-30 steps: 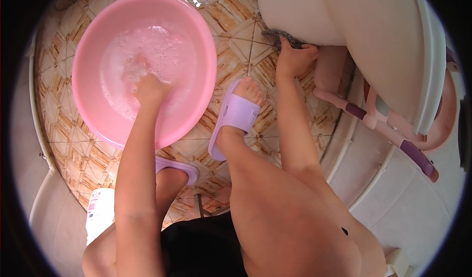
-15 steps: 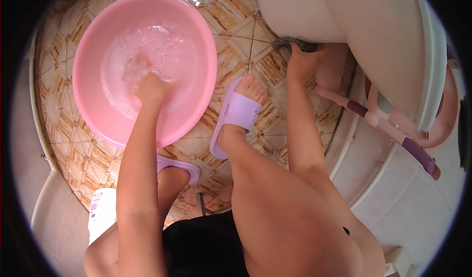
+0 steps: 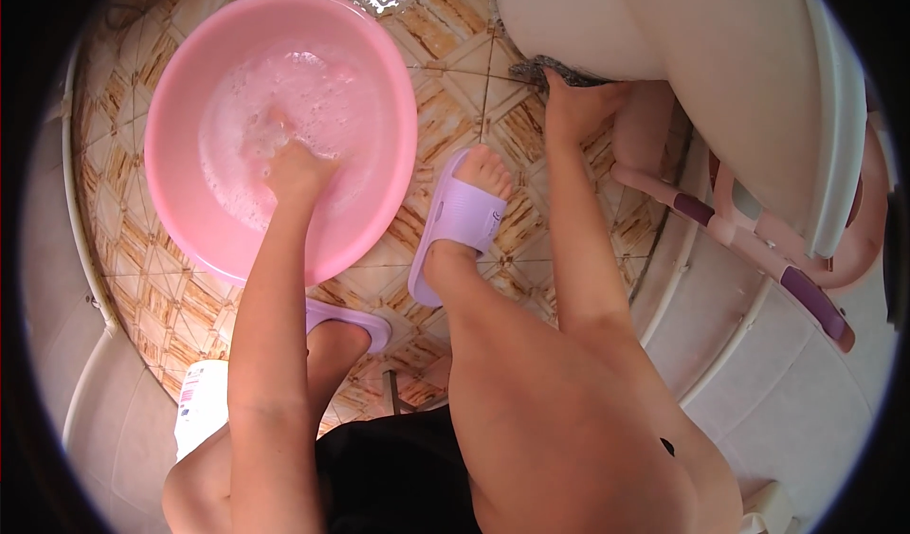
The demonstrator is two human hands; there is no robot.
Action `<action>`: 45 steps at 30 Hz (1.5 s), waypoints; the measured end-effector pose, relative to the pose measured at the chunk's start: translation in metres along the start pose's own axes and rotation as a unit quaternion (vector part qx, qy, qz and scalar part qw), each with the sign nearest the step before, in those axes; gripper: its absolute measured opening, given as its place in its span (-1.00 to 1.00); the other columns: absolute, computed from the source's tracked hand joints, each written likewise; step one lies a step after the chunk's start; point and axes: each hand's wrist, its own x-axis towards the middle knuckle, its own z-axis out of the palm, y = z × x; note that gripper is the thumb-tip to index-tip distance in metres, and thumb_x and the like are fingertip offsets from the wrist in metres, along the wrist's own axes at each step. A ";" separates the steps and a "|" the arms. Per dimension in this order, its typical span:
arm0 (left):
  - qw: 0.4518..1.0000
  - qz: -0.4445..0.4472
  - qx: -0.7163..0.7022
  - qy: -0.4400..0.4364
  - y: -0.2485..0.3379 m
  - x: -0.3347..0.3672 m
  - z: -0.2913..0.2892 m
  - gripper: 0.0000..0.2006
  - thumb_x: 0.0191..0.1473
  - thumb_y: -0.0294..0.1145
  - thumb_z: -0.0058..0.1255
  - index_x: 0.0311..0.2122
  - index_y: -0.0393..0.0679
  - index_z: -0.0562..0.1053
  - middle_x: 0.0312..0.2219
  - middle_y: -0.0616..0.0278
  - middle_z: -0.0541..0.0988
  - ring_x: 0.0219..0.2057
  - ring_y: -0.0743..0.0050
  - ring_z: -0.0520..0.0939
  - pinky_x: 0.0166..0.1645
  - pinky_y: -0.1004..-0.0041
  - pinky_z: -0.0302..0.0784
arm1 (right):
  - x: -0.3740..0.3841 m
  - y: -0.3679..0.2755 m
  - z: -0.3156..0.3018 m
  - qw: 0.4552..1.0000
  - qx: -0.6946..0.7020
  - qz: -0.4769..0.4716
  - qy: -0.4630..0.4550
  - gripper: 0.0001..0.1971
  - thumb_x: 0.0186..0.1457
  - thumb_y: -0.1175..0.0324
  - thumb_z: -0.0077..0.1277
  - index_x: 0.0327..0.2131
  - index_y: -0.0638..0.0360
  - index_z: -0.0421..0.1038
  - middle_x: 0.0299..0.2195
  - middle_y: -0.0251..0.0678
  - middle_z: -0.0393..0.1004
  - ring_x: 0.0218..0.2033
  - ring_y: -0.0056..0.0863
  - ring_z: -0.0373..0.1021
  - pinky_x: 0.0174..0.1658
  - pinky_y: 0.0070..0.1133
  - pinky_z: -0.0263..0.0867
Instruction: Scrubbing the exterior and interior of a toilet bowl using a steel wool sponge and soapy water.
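My left hand (image 3: pixel 292 168) reaches into a round pink basin (image 3: pixel 186 74) of soapy water on the tiled floor; its fingers are under the foam, so what they hold is hidden. My right hand (image 3: pixel 573 108) presses a grey scouring pad (image 3: pixel 547 68) against the lower side of a cream-white toilet bowl (image 3: pixel 654 32) at the top right. My feet in lilac slippers (image 3: pixel 459 221) stand between basin and bowl.
A white bottle (image 3: pixel 199 403) with a printed label stands at the lower left. A pink and purple plastic frame (image 3: pixel 758 250) leans beside the toilet bowl on the right. Brown patterned floor tiles (image 3: pixel 474 108) are wet near the top. White walls curve round both sides.
My right hand slid the scouring pad back and forth along the bowl's underside. My left hand stayed in the basin water. The view shifted slightly.
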 end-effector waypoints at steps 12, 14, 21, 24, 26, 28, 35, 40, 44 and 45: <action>1.000 0.005 -0.002 0.024 0.001 0.000 0.005 -0.17 -0.33 0.23 0.26 -0.06 -0.33 0.47 -0.07 -0.06 0.51 0.01 -0.03 0.49 0.08 0.08 0.38 | -0.001 -0.007 -0.003 1.000 0.005 -0.003 -0.010 0.13 -0.31 0.32 0.39 0.26 0.39 -0.20 0.13 0.12 0.18 0.12 0.03 0.17 0.16 -0.24 0.08; 1.000 -0.002 -0.005 0.012 0.001 -0.003 0.001 -0.17 -0.33 0.23 0.26 -0.07 -0.32 0.47 -0.07 -0.05 0.52 0.00 -0.01 0.50 0.07 0.09 0.39 | -0.002 -0.009 -0.003 0.999 0.012 0.046 -0.017 0.12 -0.29 0.30 0.38 0.27 0.31 -0.18 0.16 0.05 0.17 0.18 -0.02 0.13 0.20 -0.22 0.00; 1.000 0.005 -0.002 0.006 0.006 -0.004 0.000 -0.17 -0.33 0.25 0.25 -0.08 -0.33 0.48 -0.08 -0.04 0.53 0.00 0.01 0.51 0.05 0.11 0.40 | 0.004 0.004 -0.006 0.998 -0.037 -0.035 -0.019 0.15 -0.30 0.33 0.39 0.25 0.48 -0.24 0.11 0.16 0.19 0.07 0.02 0.23 0.11 -0.27 0.18; 1.000 0.001 -0.003 0.002 0.000 0.000 0.000 -0.15 -0.32 0.25 0.25 -0.05 -0.33 0.46 -0.06 -0.05 0.51 0.01 -0.02 0.49 0.07 0.09 0.39 | -0.002 -0.011 -0.006 0.999 -0.024 0.003 -0.028 0.13 -0.28 0.35 0.37 0.25 0.47 -0.24 0.13 0.13 0.19 0.08 0.02 0.22 0.11 -0.27 0.17; 1.000 -0.008 0.011 -0.004 0.003 0.002 0.002 -0.12 -0.32 0.25 0.25 -0.01 -0.33 0.43 -0.03 -0.06 0.49 0.03 -0.03 0.48 0.07 0.08 0.39 | -0.001 -0.005 -0.003 0.998 -0.024 0.031 -0.039 0.12 -0.27 0.36 0.37 0.25 0.46 -0.24 0.13 0.11 0.18 0.09 0.02 0.22 0.12 -0.26 0.15; 1.000 -0.006 0.006 -0.004 0.005 0.000 0.001 -0.12 -0.32 0.24 0.25 -0.01 -0.33 0.42 -0.03 -0.06 0.49 0.03 -0.04 0.48 0.07 0.08 0.39 | 0.000 0.013 -0.002 0.997 -0.071 -0.035 -0.023 0.17 -0.31 0.31 0.39 0.26 0.44 -0.27 0.14 0.09 0.19 0.10 0.01 0.21 0.13 -0.27 0.14; 0.999 -0.012 0.006 -0.032 0.003 -0.001 -0.004 -0.15 -0.31 0.20 0.26 0.03 -0.26 0.42 -0.04 -0.06 0.50 0.02 -0.02 0.49 0.07 0.06 0.39 | 0.002 -0.006 -0.011 0.998 -0.017 0.007 -0.055 0.10 -0.26 0.36 0.35 0.26 0.43 -0.22 0.13 0.11 0.20 0.10 0.00 0.22 0.13 -0.31 0.15; 0.999 -0.002 0.003 0.037 0.001 0.003 0.010 -0.22 -0.30 0.20 0.25 -0.06 -0.26 0.48 -0.09 -0.05 0.53 -0.01 0.01 0.52 0.05 0.06 0.40 | 0.003 0.009 -0.007 0.998 -0.016 -0.041 -0.041 0.13 -0.27 0.33 0.36 0.26 0.43 -0.25 0.12 0.14 0.20 0.10 0.00 0.22 0.14 -0.28 0.12; 1.000 -0.004 0.000 -0.013 0.003 -0.003 -0.003 -0.17 -0.30 0.23 0.23 -0.02 -0.29 0.45 -0.04 -0.06 0.50 0.01 0.04 0.51 0.07 0.09 0.40 | 0.002 -0.005 -0.011 0.998 0.006 -0.018 -0.058 0.12 -0.25 0.35 0.36 0.26 0.43 -0.26 0.13 0.17 0.17 0.12 0.01 0.19 0.14 -0.26 0.13; 1.000 -0.004 -0.001 -0.012 0.004 -0.002 -0.002 -0.17 -0.30 0.23 0.23 -0.02 -0.29 0.45 -0.04 -0.06 0.50 0.01 0.04 0.51 0.07 0.09 0.40 | 0.000 0.000 -0.007 0.999 -0.010 -0.035 -0.036 0.12 -0.25 0.35 0.35 0.26 0.43 -0.27 0.13 0.18 0.16 0.12 0.02 0.18 0.14 -0.26 0.13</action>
